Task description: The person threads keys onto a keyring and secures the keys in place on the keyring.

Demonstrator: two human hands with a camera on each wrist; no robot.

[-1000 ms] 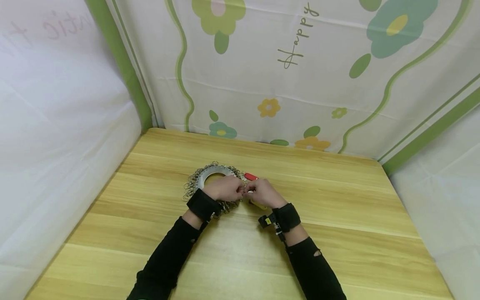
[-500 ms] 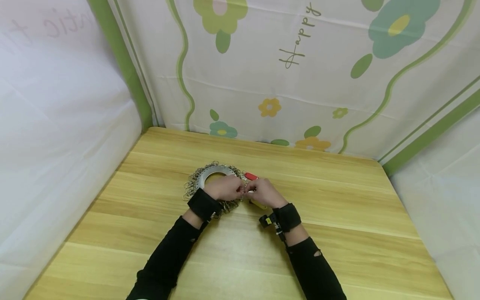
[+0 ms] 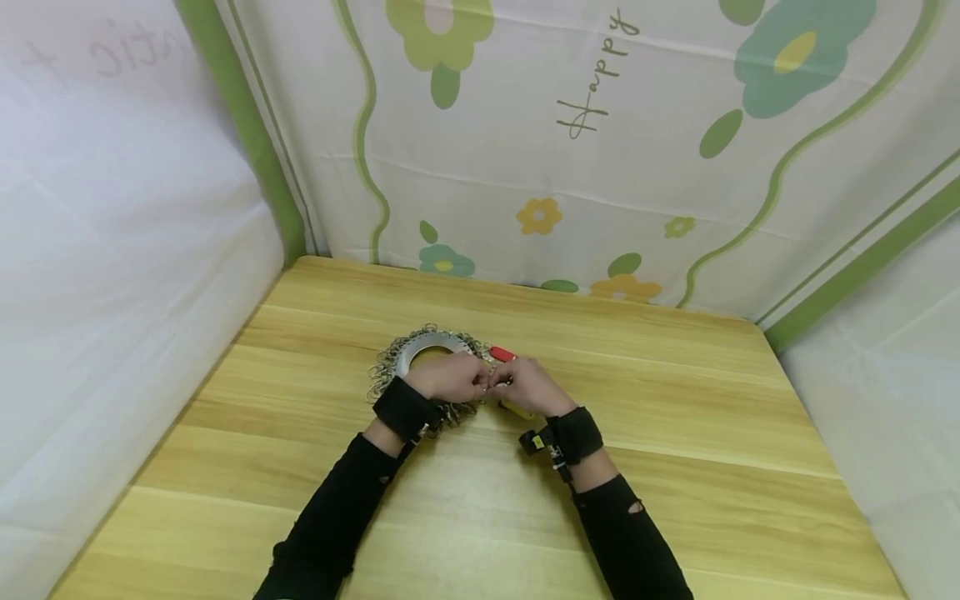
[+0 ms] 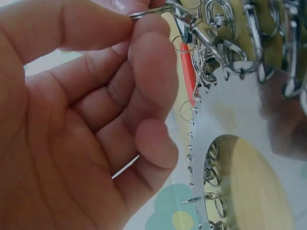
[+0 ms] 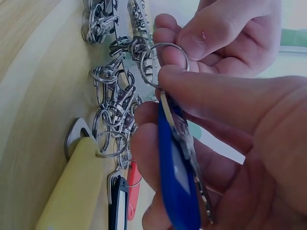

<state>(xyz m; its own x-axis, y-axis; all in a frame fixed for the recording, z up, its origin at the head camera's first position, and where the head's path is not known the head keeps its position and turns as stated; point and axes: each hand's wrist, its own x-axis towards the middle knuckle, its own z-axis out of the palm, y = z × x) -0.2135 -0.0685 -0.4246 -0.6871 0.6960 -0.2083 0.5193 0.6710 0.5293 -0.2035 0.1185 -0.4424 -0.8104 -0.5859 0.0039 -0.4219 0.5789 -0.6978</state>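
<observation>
A flat metal ring plate (image 3: 411, 350) lies on the table, its rim hung with several small swivel clasps and split rings. My left hand (image 3: 452, 377) reaches over the plate, its thumb and forefinger pinching a split key ring (image 5: 165, 44) beside the clasps. Close against those fingertips, my right hand (image 3: 531, 387) holds a blue key tag (image 5: 170, 177) and a key (image 5: 197, 175), the thumb pressing at the ring's lower edge. The tag's upper end is hidden under the thumb, so whether it is threaded on the ring I cannot tell.
A red key tag (image 3: 502, 354) lies behind my right hand. Below that hand sits a yellow key tag (image 5: 72, 187), with a black key tag (image 5: 119, 203) beside it in the right wrist view. A printed cloth (image 3: 480, 167) stands behind the wooden table (image 3: 637, 500).
Both hands stay in nearly the same place, with only a slight shift of the fingertips. The ring plate and tags on the table have not moved.
</observation>
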